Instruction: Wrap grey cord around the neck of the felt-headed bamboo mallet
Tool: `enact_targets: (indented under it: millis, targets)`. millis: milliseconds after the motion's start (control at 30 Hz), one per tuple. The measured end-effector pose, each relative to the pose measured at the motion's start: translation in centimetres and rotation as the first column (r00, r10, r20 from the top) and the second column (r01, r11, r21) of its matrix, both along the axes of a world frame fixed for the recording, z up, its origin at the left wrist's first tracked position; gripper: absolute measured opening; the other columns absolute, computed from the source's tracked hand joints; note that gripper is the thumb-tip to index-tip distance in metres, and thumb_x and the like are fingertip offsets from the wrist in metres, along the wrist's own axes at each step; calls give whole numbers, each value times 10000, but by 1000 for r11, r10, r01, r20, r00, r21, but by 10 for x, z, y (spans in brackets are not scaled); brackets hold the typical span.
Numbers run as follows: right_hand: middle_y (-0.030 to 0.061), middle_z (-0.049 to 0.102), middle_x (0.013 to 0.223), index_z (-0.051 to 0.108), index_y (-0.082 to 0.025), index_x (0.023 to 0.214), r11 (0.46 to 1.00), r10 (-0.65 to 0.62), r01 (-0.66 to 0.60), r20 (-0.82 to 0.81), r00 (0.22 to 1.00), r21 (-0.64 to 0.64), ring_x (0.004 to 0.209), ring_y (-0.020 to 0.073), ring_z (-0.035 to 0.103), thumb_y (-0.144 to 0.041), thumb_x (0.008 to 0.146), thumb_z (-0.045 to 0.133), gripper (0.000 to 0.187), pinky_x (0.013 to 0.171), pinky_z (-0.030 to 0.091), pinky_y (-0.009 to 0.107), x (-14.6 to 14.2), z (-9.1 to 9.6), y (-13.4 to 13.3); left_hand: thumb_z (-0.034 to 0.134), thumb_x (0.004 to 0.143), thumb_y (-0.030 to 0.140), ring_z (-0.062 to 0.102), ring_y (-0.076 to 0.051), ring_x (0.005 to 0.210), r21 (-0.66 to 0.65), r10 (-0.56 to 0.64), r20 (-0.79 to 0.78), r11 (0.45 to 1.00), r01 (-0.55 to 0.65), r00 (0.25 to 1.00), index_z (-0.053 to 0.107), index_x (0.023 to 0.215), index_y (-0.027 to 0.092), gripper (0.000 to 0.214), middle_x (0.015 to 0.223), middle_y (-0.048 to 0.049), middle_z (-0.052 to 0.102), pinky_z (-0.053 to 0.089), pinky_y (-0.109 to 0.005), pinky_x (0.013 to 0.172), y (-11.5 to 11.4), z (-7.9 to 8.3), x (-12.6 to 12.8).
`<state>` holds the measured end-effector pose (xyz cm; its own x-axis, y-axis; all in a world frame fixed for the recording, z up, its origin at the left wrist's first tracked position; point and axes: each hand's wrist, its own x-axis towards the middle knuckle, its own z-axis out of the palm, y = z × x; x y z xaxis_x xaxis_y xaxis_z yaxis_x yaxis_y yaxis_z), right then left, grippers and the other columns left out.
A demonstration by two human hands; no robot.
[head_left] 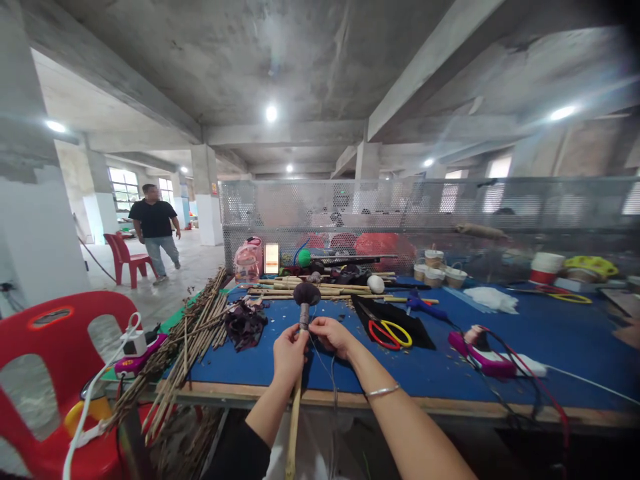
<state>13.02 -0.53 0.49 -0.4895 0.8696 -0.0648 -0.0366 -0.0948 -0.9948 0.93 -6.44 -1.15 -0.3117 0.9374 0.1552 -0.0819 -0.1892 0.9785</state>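
Observation:
A pale wooden stick (294,427) stands nearly upright in front of me, its lower end below the table edge. My left hand (289,353) is closed around its upper part. A dark, rounded cloth head (307,293) tops the stick, and grey cord is wound in a band (303,315) just under it. My right hand (334,337) pinches at the side of the stick below that band, with thin grey cord (331,377) at its fingers and loose strands hanging past the table edge. The fingertips partly hide the exact grip on the cord.
Left of my hands lie crumpled dark cloth (246,325) and a heap of thin sticks (200,327). Red-and-yellow scissors (390,333) rest on black cloth to the right. Beyond are a blue glue gun (423,305) and a purple power strip (483,355). A person (155,227) walks at far left.

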Motion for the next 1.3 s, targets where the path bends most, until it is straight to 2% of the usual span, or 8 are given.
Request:
enact_targets:
  millis: [267, 467, 600, 767, 900, 1067, 1200, 1300]
  targets:
    - [-127, 271, 341, 437, -184, 664, 999, 2, 1, -82, 997, 39, 292, 23, 152, -387, 614, 687, 326, 314, 51, 181, 0, -2, 1, 620, 653, 330, 438, -69, 383, 16, -14, 45, 1000, 13, 999, 581, 1012, 83, 438, 514, 41, 502, 332, -164, 305, -2, 1, 0]
    - [-116, 348, 396, 482, -175, 837, 992, 121, -116, -104, 987, 60, 286, 17, 160, -424, 671, 644, 340, 306, 57, 170, 2, -1, 0, 613, 646, 406, 462, -59, 402, 49, -204, 138, 979, 199, 969, 583, 945, 91, 436, 611, -6, 573, 331, -158, 321, -1, 2, 0]
    - [-118, 319, 364, 470, -167, 763, 993, 108, -102, -101, 989, 56, 273, 17, 166, -414, 660, 659, 328, 305, 53, 176, 4, -4, 2, 583, 660, 460, 496, -73, 419, 0, -291, 141, 956, 294, 946, 585, 881, 93, 429, 612, -25, 590, 362, -172, 359, -2, 3, 1]
    - [-105, 349, 381, 474, -161, 719, 996, 51, -44, -101, 994, 75, 282, 13, 186, -390, 631, 687, 325, 307, 53, 189, 3, -1, -2, 656, 620, 392, 493, -78, 475, 36, -138, 12, 990, 137, 990, 575, 895, 108, 403, 621, 0, 568, 384, -171, 394, 0, -3, 2]
    - [-113, 322, 378, 478, -165, 734, 997, 54, -48, -95, 994, 61, 284, 12, 166, -407, 640, 676, 326, 308, 49, 186, 1, 3, -6, 672, 605, 361, 444, -64, 435, 50, -92, -39, 994, 94, 995, 584, 826, 112, 344, 592, 11, 555, 362, -172, 380, 4, -8, 1]
    - [-125, 294, 374, 494, -172, 795, 988, 154, -149, -107, 982, 49, 290, 24, 138, -423, 691, 624, 302, 299, 66, 175, 2, -1, -3, 611, 653, 397, 469, -76, 435, 12, -141, 52, 990, 140, 989, 579, 733, 124, 286, 545, 14, 541, 384, -186, 411, 6, -6, -1]
    - [-124, 315, 356, 483, -170, 767, 992, 124, -119, -108, 986, 44, 273, 20, 139, -407, 677, 638, 297, 298, 48, 178, 4, -3, -2, 574, 669, 441, 487, -83, 450, -15, -243, 27, 970, 244, 970, 577, 723, 121, 324, 599, -10, 563, 378, -188, 411, 2, -3, 0]
    - [-126, 307, 343, 472, -171, 752, 996, 77, -71, -135, 988, 49, 262, 18, 159, -383, 649, 665, 305, 307, 44, 184, 4, -4, -1, 599, 649, 455, 480, -87, 458, 21, -165, -47, 986, 166, 985, 589, 816, 123, 372, 601, -4, 560, 371, -193, 430, 1, -3, 2]
